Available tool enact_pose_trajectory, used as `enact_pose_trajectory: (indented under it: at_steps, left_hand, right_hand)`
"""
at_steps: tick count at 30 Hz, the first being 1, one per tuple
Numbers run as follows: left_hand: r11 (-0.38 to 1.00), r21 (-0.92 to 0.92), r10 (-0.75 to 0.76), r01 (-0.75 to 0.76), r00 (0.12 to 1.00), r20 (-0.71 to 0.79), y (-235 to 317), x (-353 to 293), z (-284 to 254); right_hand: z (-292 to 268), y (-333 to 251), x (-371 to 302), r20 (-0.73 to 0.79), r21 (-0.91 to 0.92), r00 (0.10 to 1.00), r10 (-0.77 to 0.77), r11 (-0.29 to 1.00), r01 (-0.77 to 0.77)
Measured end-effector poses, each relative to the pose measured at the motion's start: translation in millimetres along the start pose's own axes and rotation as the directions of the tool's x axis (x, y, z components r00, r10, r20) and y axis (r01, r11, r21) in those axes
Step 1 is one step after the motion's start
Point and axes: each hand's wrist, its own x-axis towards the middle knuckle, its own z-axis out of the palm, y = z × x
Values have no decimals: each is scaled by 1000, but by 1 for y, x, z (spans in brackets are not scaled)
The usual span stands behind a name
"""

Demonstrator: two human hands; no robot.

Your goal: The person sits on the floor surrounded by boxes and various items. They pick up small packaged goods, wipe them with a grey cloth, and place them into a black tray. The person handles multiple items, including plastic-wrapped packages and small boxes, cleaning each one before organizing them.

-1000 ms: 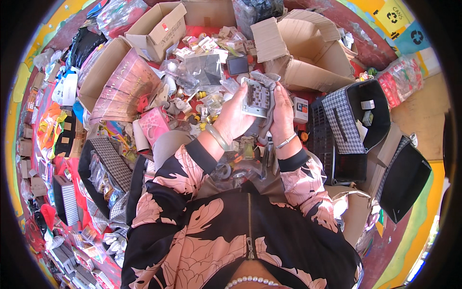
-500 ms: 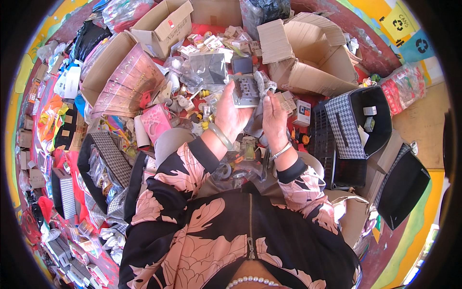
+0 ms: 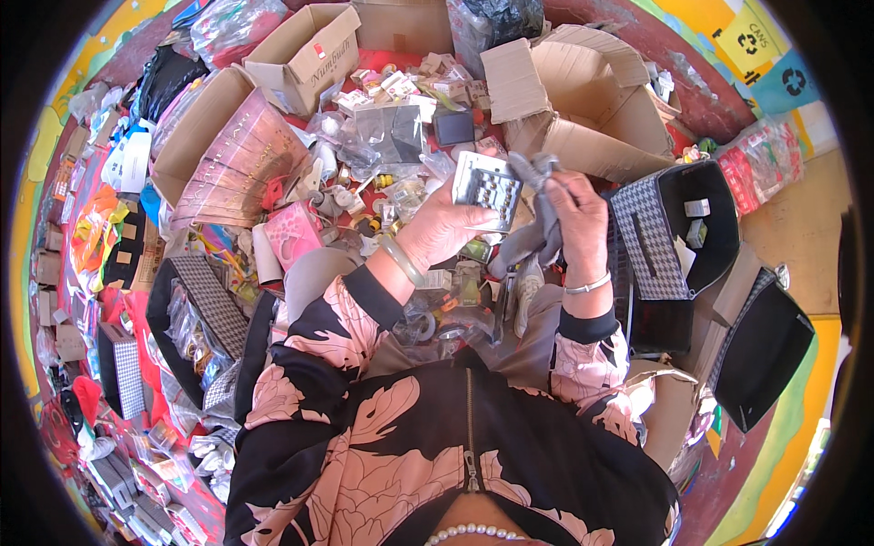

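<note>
My left hand grips a small flat white-edged case, thumb along its lower side. The case is tilted, and rows of small shiny pieces show on its dark face; I cannot tell what they are. Close beside it on the right, my right hand is closed on a crumpled grey cloth. The cloth's upper end is near or against the case's right edge, and the rest hangs down over my lap. Below my hands are a roll of tape and several small boxes.
An open cardboard box stands at the far right, another at the far left. Houndstooth-patterned black bins stand on both sides. A pink perforated basket lies left of my knees. Small boxes and plastic items heap on the red floor ahead.
My left hand has turned the case from nearly level to steeply tilted and moved it slightly right. My right hand has shifted right and nearer me, bringing the grey cloth along.
</note>
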Motion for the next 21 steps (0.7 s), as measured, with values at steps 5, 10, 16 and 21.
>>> enact_pose_trajectory:
  at_steps: [5,10,16,21]
  left_hand:
    - [873,485,-76,58,997,18,-8,0,-7]
    - [653,757,-35,7,999,21,-17,1,-15]
    - [862,495,-96,110,994,-55,-20,-1,-19]
    - [994,-15,-112,112,992,-65,-5,0,-12]
  right_hand:
    - [8,-2,-2,209,-311,963,-168,922,229]
    - [26,-13,-12,211,-344,943,-256,884,317]
    - [28,-9,-11,240,-359,921,-306,854,377]
    - [-3,17,8,-28,-516,981,-190,844,148]
